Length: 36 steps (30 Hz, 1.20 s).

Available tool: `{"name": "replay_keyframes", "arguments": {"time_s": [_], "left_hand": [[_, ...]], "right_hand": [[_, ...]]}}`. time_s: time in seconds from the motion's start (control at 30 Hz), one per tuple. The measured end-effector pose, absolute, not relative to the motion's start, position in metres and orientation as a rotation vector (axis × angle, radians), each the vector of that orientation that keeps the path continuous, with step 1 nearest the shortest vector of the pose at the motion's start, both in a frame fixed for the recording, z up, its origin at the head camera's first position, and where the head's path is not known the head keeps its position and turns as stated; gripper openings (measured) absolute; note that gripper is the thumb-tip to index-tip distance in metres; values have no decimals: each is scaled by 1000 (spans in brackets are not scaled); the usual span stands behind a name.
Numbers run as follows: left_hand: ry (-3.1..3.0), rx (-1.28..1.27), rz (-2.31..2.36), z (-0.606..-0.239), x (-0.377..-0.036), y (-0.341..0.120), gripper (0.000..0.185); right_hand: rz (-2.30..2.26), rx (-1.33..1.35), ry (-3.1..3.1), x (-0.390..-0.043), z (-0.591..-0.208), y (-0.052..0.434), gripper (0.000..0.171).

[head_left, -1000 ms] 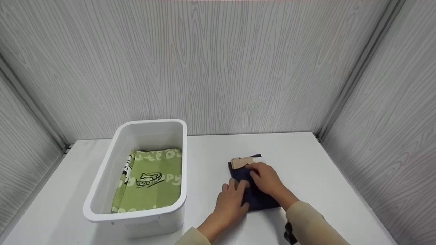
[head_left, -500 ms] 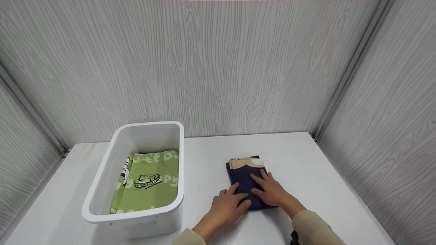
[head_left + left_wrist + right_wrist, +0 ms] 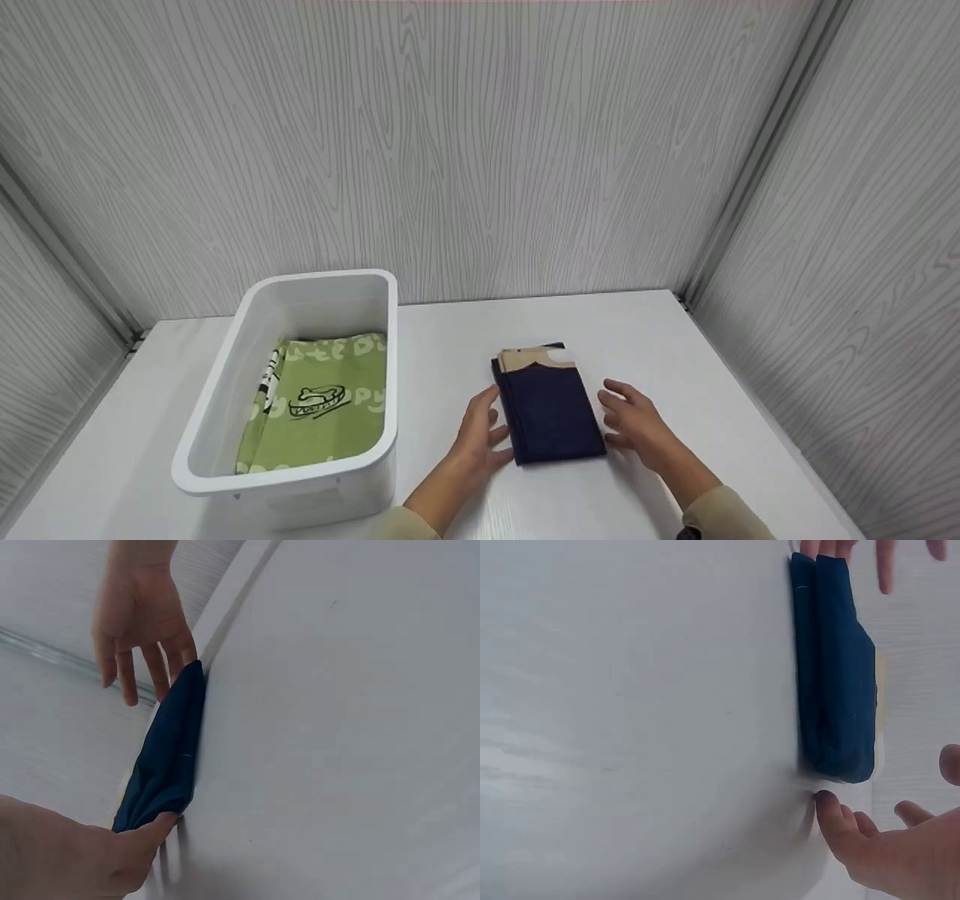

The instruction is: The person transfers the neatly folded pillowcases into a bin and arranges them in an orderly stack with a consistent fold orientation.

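A navy folded cloth (image 3: 553, 414), with a tan and white band across its far end, lies flat on the white table, its layers stacked neatly. Along its left edge is my left hand (image 3: 478, 435), fingers spread and gently bent, with fingertips right at the fold. My right hand (image 3: 637, 424) stands off the right edge with loosely bent fingers and nothing in them. From the right wrist view, a small gap shows between the right fingertips and the cloth's end. In the left wrist view, the left fingers (image 3: 154, 829) reach to the cloth's near corner, partly under it.
To the left stands a white plastic bin (image 3: 391, 360). Inside it lies a folded green cloth (image 3: 322, 435) printed with pale letters and a dog-bowl drawing. Grey wood-grain panels (image 3: 465, 150) close off the back and both sides of the table.
Both hands have come off the cloth's top, where they pressed it flat, and moved outward to its left and right sides. The cloth's upper face is now uncovered.
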<state>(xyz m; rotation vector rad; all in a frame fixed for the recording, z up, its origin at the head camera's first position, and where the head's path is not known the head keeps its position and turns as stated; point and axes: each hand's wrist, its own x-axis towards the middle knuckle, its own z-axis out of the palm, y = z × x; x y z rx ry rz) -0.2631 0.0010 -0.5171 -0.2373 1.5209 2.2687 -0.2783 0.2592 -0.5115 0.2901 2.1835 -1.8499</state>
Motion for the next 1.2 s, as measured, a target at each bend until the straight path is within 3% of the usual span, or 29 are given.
{"name": "replay_keyframes", "arguments": {"time_s": [0.13,0.5,0.63,1.2], "left_hand": [[1389,-299,2300,-521,-264,-1,85],[1226,-345,2368,-521,-268,-7,78],[1219,-357,2360,-520,-271,-9,77],[1367,-364,2223,-520,-275,-6,82]], "right_hand": [[-1962,317,2038,-275,-516,265,65],[-2055,381,1847,-275,-514,274,64],[-2073,410,1815,-277,-515,274,69],[-2230,460,1582,-277,-521,270,63]]}}
